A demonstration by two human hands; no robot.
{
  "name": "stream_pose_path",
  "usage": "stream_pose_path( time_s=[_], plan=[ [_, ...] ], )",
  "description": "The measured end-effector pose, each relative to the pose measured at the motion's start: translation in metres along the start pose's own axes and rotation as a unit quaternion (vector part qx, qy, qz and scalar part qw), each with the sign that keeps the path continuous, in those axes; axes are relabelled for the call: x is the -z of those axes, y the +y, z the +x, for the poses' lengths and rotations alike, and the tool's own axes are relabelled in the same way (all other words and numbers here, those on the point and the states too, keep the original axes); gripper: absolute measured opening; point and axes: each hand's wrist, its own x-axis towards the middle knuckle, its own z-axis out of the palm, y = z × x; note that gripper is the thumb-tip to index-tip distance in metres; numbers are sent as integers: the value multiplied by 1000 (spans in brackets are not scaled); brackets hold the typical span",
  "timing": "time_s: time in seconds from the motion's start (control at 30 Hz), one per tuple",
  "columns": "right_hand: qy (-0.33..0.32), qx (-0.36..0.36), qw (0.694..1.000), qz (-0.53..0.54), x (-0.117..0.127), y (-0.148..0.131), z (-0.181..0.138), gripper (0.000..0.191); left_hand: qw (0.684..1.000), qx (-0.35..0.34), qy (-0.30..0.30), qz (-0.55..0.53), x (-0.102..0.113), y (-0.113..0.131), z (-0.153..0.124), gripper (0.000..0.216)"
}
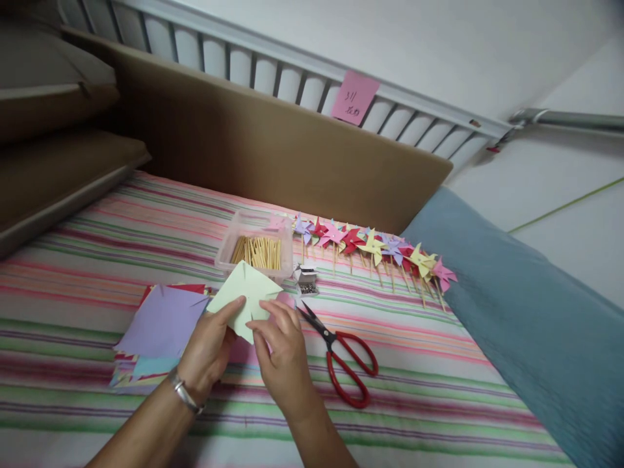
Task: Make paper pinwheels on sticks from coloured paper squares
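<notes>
A pale green paper square (246, 286) with slits cut in from its corners is held up over the cloth. My left hand (209, 344), with a silver bracelet at the wrist, grips its left side, thumb on top. On the lower right, my right hand (280, 348) pinches an edge of the same paper between thumb and fingers. Just left of my hands lies a stack of coloured paper squares, a purple square (163, 322) on top. Scissors with red handles (341, 354) lie partly open to the right. Pink paper shows beneath my hands.
Behind the paper stand a clear plastic box (224, 257) of short wooden sticks (260, 252) and a small box of metal pins (307, 286). Several finished paper pinwheels (373, 247) lie in a row to the right. A brown board (273, 149) bounds the back.
</notes>
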Motion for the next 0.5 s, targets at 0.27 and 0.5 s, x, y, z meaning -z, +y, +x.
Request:
stream_pose_path(
  time_s=[0.27,0.5],
  plan=[
    [26,-59,998,24,1,0,1,11,998,-15,-40,41,1,-7,-3,36],
    [70,-123,988,65,4,5,4,6,993,-12,-64,103,-3,-13,-5,29]
  ],
)
